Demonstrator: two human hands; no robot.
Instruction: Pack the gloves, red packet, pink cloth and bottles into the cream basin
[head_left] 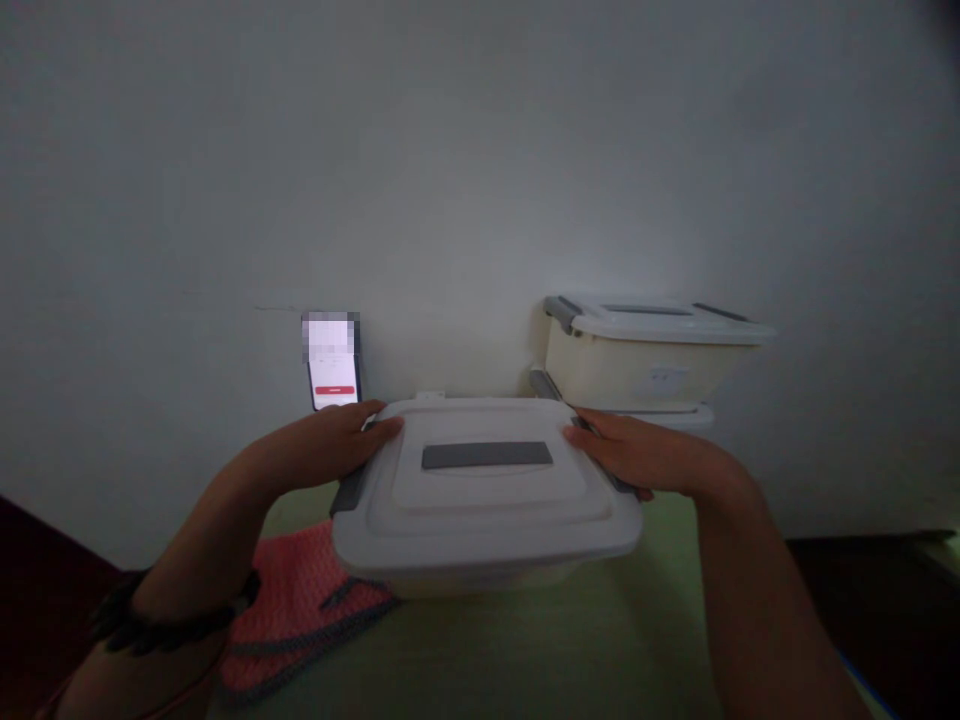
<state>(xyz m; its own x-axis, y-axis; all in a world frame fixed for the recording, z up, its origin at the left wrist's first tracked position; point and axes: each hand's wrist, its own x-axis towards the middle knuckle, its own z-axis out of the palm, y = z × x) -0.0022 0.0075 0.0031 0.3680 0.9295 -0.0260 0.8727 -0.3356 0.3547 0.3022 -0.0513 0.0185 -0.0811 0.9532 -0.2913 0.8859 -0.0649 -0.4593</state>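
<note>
Between my hands is a lidded plastic storage box [487,520], with a white lid, a grey strip across the top and grey side latches. My left hand [337,445] grips its left edge, thumb on the lid and fingers hidden over the side. On the opposite edge, my right hand [637,450] holds it the same way by the right latch. The lid looks closed. Partly under the box's left side lies a pink knitted cloth [292,590] with a grey border.
A similar cream box [637,365] with a white lid sits on another box [694,417] at the back right. Against the white wall [465,180] leans a phone [334,375] with its screen lit. Everything rests on a green tabletop [540,650].
</note>
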